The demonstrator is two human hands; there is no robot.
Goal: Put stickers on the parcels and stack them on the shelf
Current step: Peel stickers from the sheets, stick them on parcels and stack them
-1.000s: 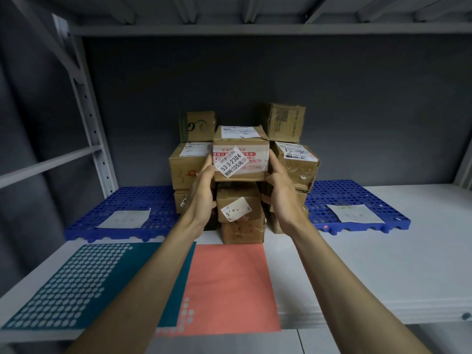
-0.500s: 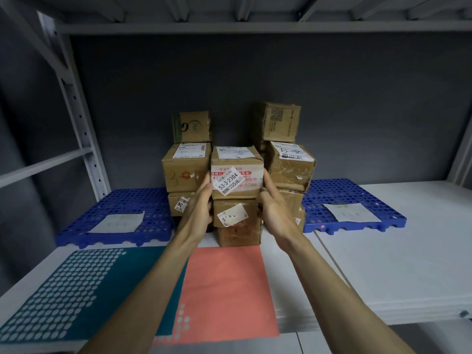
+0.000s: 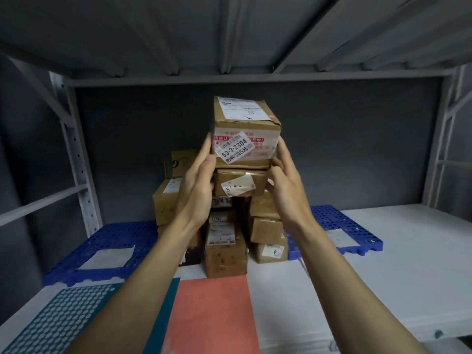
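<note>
Shelf: grey shelf (image 3: 383, 264), parcels piled at its back.
Change: stickered parcel (image 3: 245, 131) has risen, another parcel (image 3: 238, 183) beneath it.
Hands: left hand (image 3: 196, 190), right hand (image 3: 286, 185) clasp both, fingers curled.
Meaning: probably restacking higher.

- Two bare forearms reach up from the bottom of the view, with no sleeve edge anywhere along their visible length.
- The left hand (image 3: 196, 185) wears no glove, ring or watch on the side that shows.
- The right hand (image 3: 286, 185) is just as plain: no glove, no band at the wrist.
- Both forearms are slim, with tendons showing near the wrists.
- Fingernails are short where visible.
</note>
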